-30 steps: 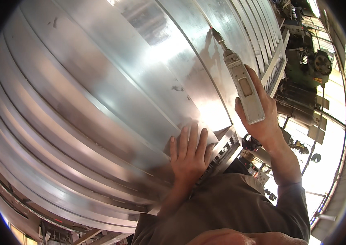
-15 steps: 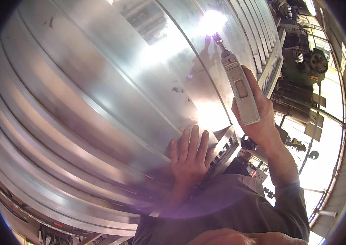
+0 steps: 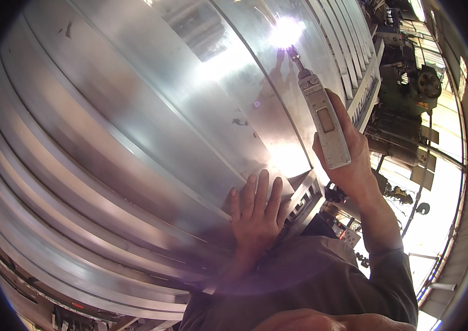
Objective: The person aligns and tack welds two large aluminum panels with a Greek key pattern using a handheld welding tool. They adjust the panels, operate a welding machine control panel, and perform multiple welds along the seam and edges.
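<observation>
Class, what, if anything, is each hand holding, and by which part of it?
The right hand holds a grey handheld tool by the rear of its body; the left hand, open on metal sheeting, holds nothing.

The tool (image 3: 322, 113) has a matt, scuffed body, plastic or painted metal, unclear which; its nozzle (image 3: 300, 63) is shiny metal. Left of the tool, the sheet (image 3: 190, 132) is smooth, glossy metal, smudged. Above right, the slats (image 3: 349, 52) are metal. Below, the shirt (image 3: 349, 276) is dull cloth.
</observation>
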A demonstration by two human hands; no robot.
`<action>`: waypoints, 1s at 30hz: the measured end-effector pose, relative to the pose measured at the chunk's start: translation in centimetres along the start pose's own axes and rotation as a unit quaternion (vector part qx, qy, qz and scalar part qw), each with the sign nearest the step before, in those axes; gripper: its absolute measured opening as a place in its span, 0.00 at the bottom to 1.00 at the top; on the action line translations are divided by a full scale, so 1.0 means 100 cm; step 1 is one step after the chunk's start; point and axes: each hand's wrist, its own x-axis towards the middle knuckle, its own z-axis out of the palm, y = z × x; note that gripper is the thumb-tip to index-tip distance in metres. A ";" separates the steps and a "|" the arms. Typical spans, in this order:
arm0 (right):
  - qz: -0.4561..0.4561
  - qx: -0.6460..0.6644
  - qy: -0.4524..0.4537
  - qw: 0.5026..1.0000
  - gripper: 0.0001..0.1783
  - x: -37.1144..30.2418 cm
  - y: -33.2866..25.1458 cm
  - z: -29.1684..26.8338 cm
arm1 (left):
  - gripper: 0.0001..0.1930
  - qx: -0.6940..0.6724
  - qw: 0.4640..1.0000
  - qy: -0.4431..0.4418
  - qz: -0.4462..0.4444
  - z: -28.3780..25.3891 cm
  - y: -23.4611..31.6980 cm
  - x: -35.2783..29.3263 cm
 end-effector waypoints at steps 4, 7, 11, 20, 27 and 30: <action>0.007 0.003 -0.007 1.000 0.47 -0.001 -0.002 -0.002 | 0.25 -0.004 1.000 -0.008 -0.003 -0.002 0.000 0.001; 0.010 -0.001 -0.013 1.000 0.47 -0.001 -0.004 -0.004 | 0.25 0.002 1.000 -0.006 0.001 -0.003 0.000 0.001; 0.022 0.006 -0.021 1.000 0.47 -0.001 -0.005 -0.006 | 0.24 -0.001 1.000 -0.001 0.001 -0.004 0.000 0.002; 0.004 0.006 -0.010 1.000 0.47 -0.003 -0.004 -0.007 | 0.24 0.000 1.000 -0.003 0.001 -0.004 0.000 0.002; 0.010 0.000 -0.012 1.000 0.47 -0.005 -0.004 -0.008 | 0.24 0.004 1.000 -0.005 0.000 -0.004 -0.001 0.003; 0.014 -0.001 -0.015 1.000 0.47 -0.005 -0.004 -0.009 | 0.24 0.007 1.000 -0.007 0.000 -0.006 0.000 0.004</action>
